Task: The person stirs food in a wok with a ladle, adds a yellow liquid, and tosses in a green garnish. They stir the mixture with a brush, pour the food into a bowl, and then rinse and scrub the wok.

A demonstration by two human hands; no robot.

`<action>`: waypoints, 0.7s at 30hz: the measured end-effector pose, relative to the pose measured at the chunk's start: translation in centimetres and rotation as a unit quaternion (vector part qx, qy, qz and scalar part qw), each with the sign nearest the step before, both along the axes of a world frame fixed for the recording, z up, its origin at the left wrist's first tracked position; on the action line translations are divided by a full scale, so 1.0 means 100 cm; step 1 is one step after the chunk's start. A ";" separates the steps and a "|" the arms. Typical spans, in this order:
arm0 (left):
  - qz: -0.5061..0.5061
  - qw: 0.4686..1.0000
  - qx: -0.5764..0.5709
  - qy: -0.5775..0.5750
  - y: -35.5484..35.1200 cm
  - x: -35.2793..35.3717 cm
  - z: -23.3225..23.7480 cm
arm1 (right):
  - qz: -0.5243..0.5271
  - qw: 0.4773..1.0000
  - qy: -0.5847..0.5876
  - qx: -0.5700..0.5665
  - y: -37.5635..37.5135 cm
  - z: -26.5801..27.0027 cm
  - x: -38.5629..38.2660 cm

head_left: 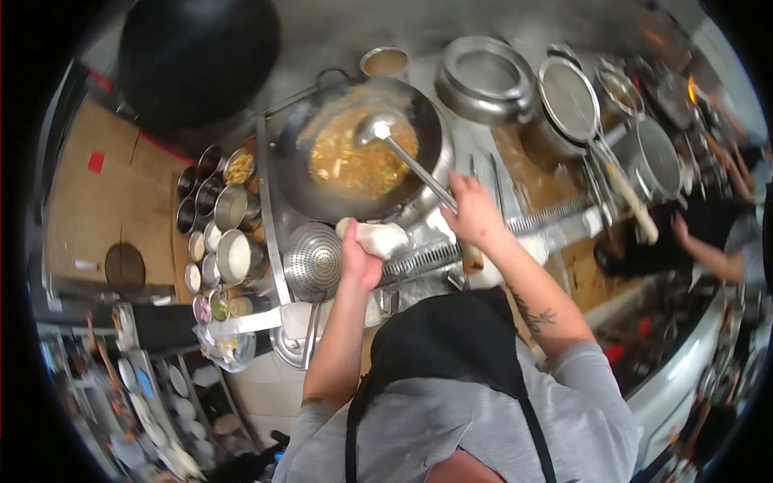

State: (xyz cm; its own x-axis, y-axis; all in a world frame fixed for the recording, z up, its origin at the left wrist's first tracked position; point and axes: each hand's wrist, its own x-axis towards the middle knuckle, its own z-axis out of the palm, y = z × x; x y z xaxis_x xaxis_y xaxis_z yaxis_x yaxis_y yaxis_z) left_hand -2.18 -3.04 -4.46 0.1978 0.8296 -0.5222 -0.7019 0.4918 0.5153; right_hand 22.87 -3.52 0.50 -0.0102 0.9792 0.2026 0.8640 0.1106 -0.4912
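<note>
A large dark wok (291, 165) holds a brownish, saucy stir-fry (354, 157) with pale pieces and bits of green. My right hand (475, 213) is closed around the handle of a metal ladle (412, 165), whose bowl rests in the food. At the wok's near edge, my left hand (362, 262) grips a folded white cloth (382, 238); whether a wok handle lies beneath it is hidden. Just left of that hand sits a perforated metal skimmer (312, 262), its handle pointing toward me.
Several metal containers (233, 253) with ingredients stand to the left. A lidded pot (483, 72) and a round strainer (568, 98) are at the back right. A springy metal hose (527, 221) runs along the front. Another person's arm (713, 256) shows at far right.
</note>
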 end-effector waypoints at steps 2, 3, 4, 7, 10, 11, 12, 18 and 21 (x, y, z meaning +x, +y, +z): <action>0.001 0.999 -0.029 0.016 0.009 0.005 -0.006 | 0.014 0.985 -0.114 -0.131 0.015 -0.034 -0.013; 0.015 0.999 -0.040 0.002 0.016 0.008 -0.022 | 0.016 0.978 -0.083 -0.188 0.022 -0.039 -0.012; 0.007 0.999 -0.050 -0.006 0.020 0.006 -0.027 | 0.016 0.967 -0.054 -0.249 0.026 -0.045 -0.009; 0.000 0.996 -0.084 -0.025 0.031 0.009 -0.029 | 0.089 0.992 0.089 -0.021 0.037 -0.057 0.019; 0.020 0.998 -0.060 -0.009 0.018 0.009 -0.013 | 0.013 0.979 0.157 -0.130 0.083 -0.013 0.016; 0.023 0.997 -0.064 -0.034 0.016 0.007 -0.020 | 0.030 0.988 0.127 -0.085 0.111 -0.019 0.015; 0.015 0.997 -0.060 -0.049 0.017 0.005 -0.019 | 0.043 0.993 0.098 -0.044 0.135 -0.035 0.014; -0.024 0.997 -0.060 -0.033 0.015 -0.003 -0.017 | 0.038 0.881 0.294 -0.370 0.120 -0.011 -0.039; -0.040 0.996 -0.044 -0.069 -0.010 -0.022 -0.030 | 0.046 0.860 0.318 -0.397 0.069 0.008 -0.037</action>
State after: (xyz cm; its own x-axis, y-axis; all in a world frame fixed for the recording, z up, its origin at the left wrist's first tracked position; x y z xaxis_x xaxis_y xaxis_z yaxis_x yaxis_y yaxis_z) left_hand -4.35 -4.04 -7.45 0.3370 0.7598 -0.5559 -0.7198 0.5886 0.3680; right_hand 19.21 3.34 1.27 -0.2288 0.8120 -0.5370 0.3985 -0.4251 -0.8127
